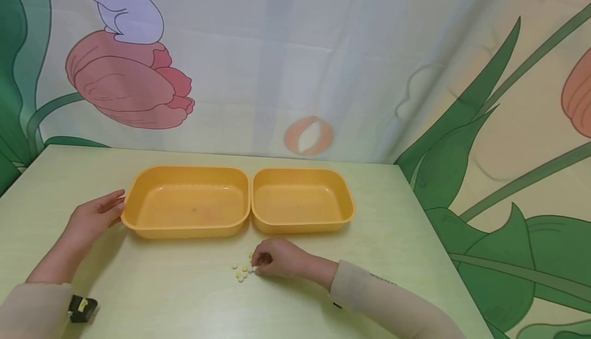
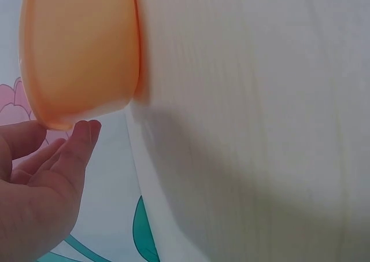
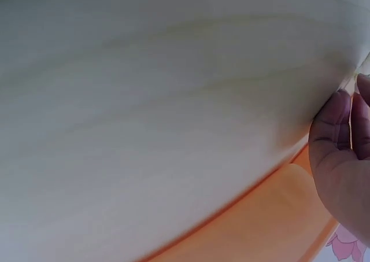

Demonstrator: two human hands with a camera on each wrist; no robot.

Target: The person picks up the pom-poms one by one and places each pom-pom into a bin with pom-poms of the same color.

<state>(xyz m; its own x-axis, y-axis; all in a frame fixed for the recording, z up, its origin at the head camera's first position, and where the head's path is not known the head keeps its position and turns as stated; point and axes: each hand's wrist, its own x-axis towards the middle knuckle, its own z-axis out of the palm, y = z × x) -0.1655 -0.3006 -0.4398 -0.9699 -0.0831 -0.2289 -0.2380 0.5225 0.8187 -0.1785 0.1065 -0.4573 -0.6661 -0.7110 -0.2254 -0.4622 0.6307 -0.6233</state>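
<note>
Two yellow plastic trays stand end to end on the table: a larger left tray (image 1: 184, 231) and a smaller right tray (image 1: 302, 226). My left hand (image 1: 94, 217) touches the left tray's outer end, thumb and fingertips at its rim, fingers fairly straight. Seen from the left wrist, those fingertips (image 2: 85, 132) meet the tray wall (image 2: 87, 54). A scatter of small round white and yellow pieces (image 1: 244, 268) lies in front of the trays. My right hand (image 1: 279, 259) is down among them, fingers bent toward the thumb; I cannot tell whether a piece is between the tips.
A small black object with a yellow mark (image 1: 83, 308) is beside the left sleeve. The pale table (image 1: 184, 298) ends at a printed curtain (image 1: 258, 72) behind the trays, and more printed cloth (image 1: 508, 175) hangs along the right side.
</note>
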